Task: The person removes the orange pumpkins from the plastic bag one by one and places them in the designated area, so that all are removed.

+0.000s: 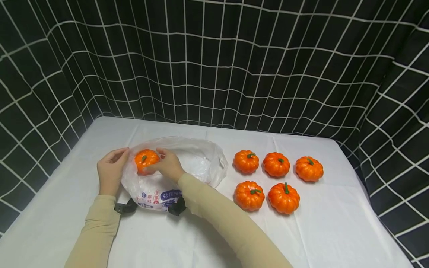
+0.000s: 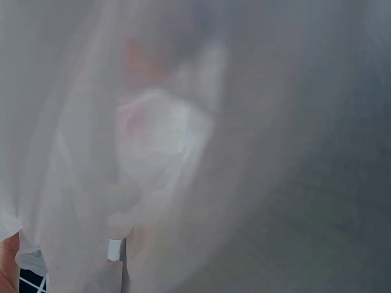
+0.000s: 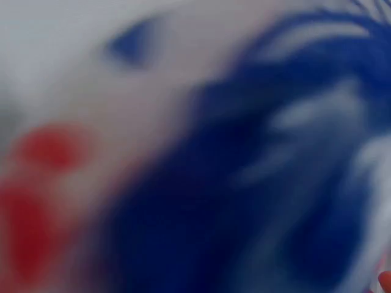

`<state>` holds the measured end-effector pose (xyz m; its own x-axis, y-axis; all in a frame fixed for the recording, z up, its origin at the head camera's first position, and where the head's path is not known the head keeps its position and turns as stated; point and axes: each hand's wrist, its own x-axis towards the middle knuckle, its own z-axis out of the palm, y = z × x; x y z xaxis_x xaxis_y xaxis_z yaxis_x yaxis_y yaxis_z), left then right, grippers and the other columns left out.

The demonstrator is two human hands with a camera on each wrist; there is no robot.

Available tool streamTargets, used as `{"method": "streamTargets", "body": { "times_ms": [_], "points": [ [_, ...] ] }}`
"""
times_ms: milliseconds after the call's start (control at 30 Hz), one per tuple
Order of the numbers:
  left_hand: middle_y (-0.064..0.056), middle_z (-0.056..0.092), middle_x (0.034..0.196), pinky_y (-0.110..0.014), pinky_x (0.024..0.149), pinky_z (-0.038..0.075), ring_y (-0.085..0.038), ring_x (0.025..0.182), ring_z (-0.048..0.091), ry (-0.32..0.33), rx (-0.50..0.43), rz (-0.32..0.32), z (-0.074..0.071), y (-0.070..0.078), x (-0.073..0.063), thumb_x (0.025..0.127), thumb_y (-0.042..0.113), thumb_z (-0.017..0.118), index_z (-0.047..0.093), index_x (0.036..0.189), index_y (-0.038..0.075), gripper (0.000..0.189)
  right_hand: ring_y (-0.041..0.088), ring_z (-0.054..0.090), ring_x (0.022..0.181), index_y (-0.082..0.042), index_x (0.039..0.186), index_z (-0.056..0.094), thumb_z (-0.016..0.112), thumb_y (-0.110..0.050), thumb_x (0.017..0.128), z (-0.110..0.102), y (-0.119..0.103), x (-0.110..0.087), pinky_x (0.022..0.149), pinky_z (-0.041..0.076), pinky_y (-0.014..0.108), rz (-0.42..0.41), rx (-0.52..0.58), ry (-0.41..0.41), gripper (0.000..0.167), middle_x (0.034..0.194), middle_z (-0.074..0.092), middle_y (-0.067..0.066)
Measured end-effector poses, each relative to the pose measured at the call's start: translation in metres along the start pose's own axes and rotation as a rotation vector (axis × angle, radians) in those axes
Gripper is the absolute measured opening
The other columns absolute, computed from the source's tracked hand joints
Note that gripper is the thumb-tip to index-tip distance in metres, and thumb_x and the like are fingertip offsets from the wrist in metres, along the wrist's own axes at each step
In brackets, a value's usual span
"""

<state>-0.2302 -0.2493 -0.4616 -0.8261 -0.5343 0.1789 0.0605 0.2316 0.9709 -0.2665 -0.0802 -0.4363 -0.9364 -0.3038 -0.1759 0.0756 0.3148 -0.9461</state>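
A thin white plastic bag [image 1: 201, 149] with blue and red print lies on its side at the left of the table, its mouth spread. My left hand [image 1: 112, 169] pinches the bag's left rim between thumb and fingers. At the bag's left end, my right hand [image 1: 170, 165] grips a small orange pumpkin [image 1: 146, 160] with a green stem, thumb in front and fingers behind. Bag film [image 2: 165, 140] fills most of the left wrist view. Blurred blue print on the bag [image 3: 183, 201] covers the right wrist view, hiding the right hand's grip there.
Several more orange pumpkins stand in two rows right of the bag, among them a front one [image 1: 283, 198] and a far right one [image 1: 309, 169]. A white cloth [image 1: 214, 245] covers the table. Black curtains with a white grid [image 1: 214, 67] enclose the back and sides.
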Motion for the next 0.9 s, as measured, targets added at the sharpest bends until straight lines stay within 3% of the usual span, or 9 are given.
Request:
{"method": "streamTargets", "body": {
  "times_ms": [200,467,700,900],
  "points": [
    [0.012,0.074,0.103,-0.009,0.088,0.051,0.005,0.096,0.062,-0.008,0.012,-0.010,0.000,0.000,-0.001,0.091,0.033,0.073,0.074,0.112,0.006,0.035,0.029,0.051,0.135,-0.008,0.146,0.046,0.085,-0.015,0.075,0.006,0.002,0.008,0.116,0.041,0.040,0.012,-0.011,0.005,0.082,0.151,0.050,0.010],
    [-0.005,0.073,0.117,-0.016,0.097,0.052,0.005,0.100,0.060,-0.017,0.054,-0.008,0.001,0.001,-0.004,0.093,0.036,0.070,0.073,0.114,0.007,0.037,0.028,0.052,0.134,-0.007,0.146,0.047,0.087,-0.009,0.073,0.015,0.009,0.011,0.116,0.041,0.040,0.014,-0.030,0.037,0.083,0.149,0.052,0.011],
    [-0.005,0.074,0.116,-0.010,0.091,0.051,0.007,0.098,0.060,-0.012,0.053,0.000,0.001,0.001,-0.004,0.092,0.035,0.071,0.073,0.114,0.007,0.035,0.027,0.055,0.129,-0.008,0.144,0.049,0.086,-0.010,0.074,0.017,0.010,0.011,0.115,0.043,0.038,0.013,-0.038,0.072,0.079,0.145,0.055,0.010],
    [-0.002,0.075,0.115,-0.008,0.089,0.050,0.007,0.096,0.061,-0.007,0.043,0.002,-0.001,0.003,-0.002,0.092,0.033,0.071,0.074,0.113,0.008,0.033,0.026,0.059,0.124,-0.008,0.141,0.052,0.087,-0.014,0.071,0.005,0.008,0.005,0.111,0.046,0.038,-0.008,-0.054,0.073,0.078,0.141,0.058,0.011]
  ]
}}
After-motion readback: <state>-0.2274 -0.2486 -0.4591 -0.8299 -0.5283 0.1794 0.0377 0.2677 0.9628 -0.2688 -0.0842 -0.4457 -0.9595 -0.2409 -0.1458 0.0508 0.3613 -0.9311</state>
